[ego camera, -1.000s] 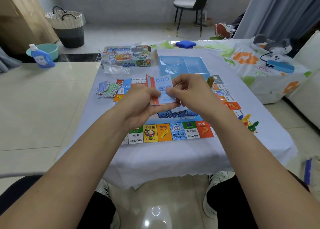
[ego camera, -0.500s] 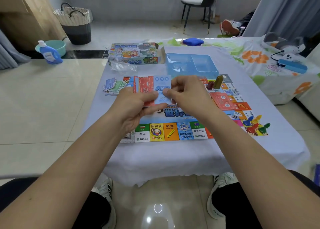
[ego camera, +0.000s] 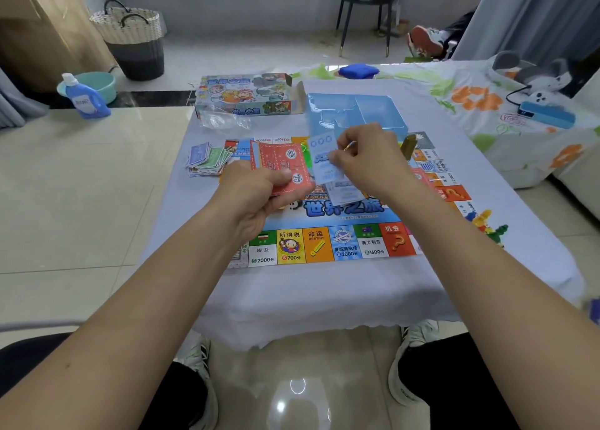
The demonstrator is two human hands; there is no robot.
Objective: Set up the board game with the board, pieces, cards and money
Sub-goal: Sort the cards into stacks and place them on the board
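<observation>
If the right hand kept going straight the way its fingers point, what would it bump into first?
The right hand points left, holding a blue card. Going straight on, it would probably meet the red cards fanned in the left hand first, though how far apart they are in depth is unclear.

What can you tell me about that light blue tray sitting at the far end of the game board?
The light blue tray looks like thin moulded plastic, glossy and slightly see-through, with raised dividers that split it into compartments. Those in view look empty. It lies flat and open side up on the pale tablecloth, at the far edge of the game board and right of the colourful game box. The person's right hand hides its near edge.
</observation>
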